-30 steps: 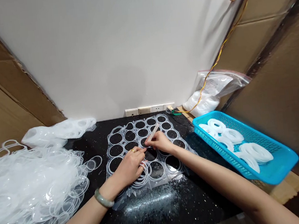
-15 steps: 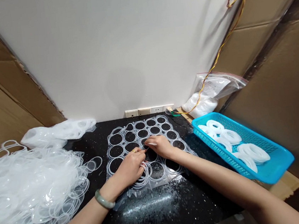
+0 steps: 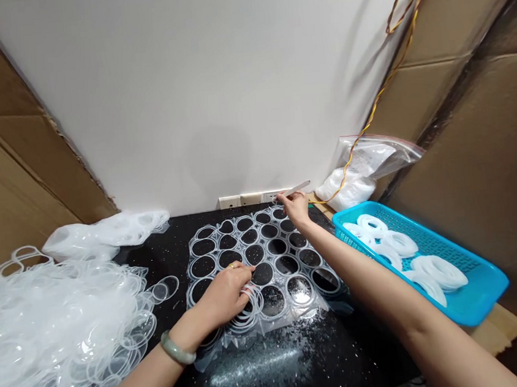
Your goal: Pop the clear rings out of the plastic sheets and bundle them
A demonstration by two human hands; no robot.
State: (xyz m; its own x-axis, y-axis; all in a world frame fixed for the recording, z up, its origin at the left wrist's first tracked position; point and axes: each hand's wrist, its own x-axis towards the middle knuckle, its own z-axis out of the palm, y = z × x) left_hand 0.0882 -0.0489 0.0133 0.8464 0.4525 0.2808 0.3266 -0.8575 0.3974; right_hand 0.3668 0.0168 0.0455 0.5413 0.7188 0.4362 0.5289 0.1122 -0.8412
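A clear plastic sheet of joined rings (image 3: 264, 248) lies flat on the black table top, with round cut-outs showing the dark surface through it. My left hand (image 3: 225, 295) rests on its near part, fingers curled around a thin bunch of clear rings (image 3: 251, 298). My right hand (image 3: 296, 208) is at the far edge of the sheet, pinching a slim pale stick-like tool (image 3: 298, 188). Its tip points up and to the right, toward the wall.
A large heap of clear rings (image 3: 47, 339) fills the left, and a loose white plastic bunch (image 3: 105, 231) lies behind it. On the right stands a blue plastic basket (image 3: 413, 257) holding white ring coils. A zip bag (image 3: 358, 171), wall sockets (image 3: 245, 200) and a yellow cable sit behind.
My right hand has moved from the middle of the sheet to its far edge, carrying the stick with it. My left hand has stayed nearly in place.
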